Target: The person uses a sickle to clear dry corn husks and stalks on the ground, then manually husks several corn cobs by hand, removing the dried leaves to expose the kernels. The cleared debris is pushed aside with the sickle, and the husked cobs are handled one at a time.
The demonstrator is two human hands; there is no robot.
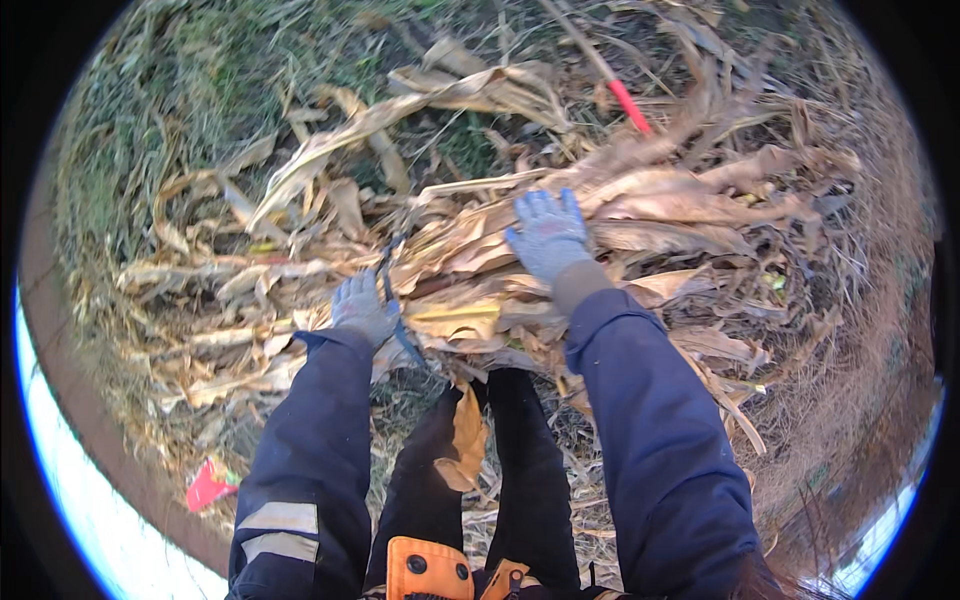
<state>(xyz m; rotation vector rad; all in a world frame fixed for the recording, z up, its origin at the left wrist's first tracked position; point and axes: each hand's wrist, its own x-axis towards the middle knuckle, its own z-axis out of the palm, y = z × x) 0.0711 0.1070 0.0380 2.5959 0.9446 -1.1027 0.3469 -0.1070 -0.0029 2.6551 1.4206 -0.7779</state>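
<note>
A loose bundle of dry corn stalks and leaves (645, 195) lies crosswise on the ground before me. My right hand (550, 231), in a grey-blue work glove, rests flat on its upper side with the fingers apart. Lower and to the left, my left hand (363, 306), gloved the same way, lies on the stalks with its thumb spread. Close by that thumb, a dark strap or cord (385, 274) crosses the bundle and runs down on its near side (409, 345). Its underside is hidden by the leaves.
Beyond the bundle lies a pole (589, 52) with a red end section (628, 105). A red object (208, 486) sits on the ground at lower left. Dry leaves and grass (225, 67) cover the surroundings. My legs (525, 457) stand against the near side.
</note>
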